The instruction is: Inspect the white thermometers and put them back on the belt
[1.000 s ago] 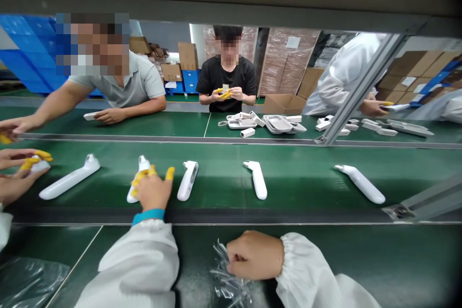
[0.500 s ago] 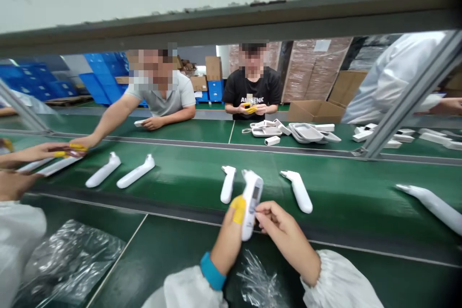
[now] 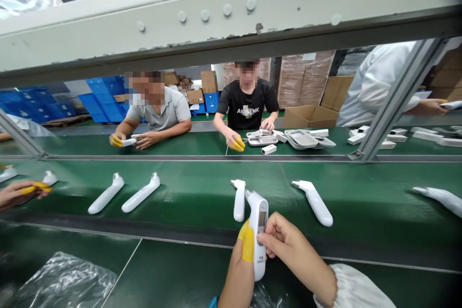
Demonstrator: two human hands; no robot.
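A white ear thermometer (image 3: pixel 259 250) with a small grey screen stands nearly upright above the near edge of the belt, its probe tip pointing up and left. My left hand (image 3: pixel 242 255), with yellow finger covers, is closed around it from the left and behind. My right hand (image 3: pixel 287 243) is bent in a pinch at its right side, thumb on the front face just below the screen; whether anything thin lies between those fingertips cannot be seen. Just behind lies another thermometer (image 3: pixel 239 202) on the green belt, and one more thermometer (image 3: pixel 317 204) rests to the right.
More thermometers (image 3: pixel 106 195) lie along the belt (image 3: pixel 195 187). A co-worker's hand (image 3: pixel 21 193) reaches in at left. Clear plastic bags (image 3: pixel 67 281) lie on the near bench. Across the belt, people sit by white trays (image 3: pixel 303 139). A metal beam (image 3: pixel 202 24) crosses overhead.
My view has tilted up, so the belt sits lower. My right thumb has moved onto the thermometer's front. Across the belt, one person has drawn an arm back; the other reaches toward the trays.
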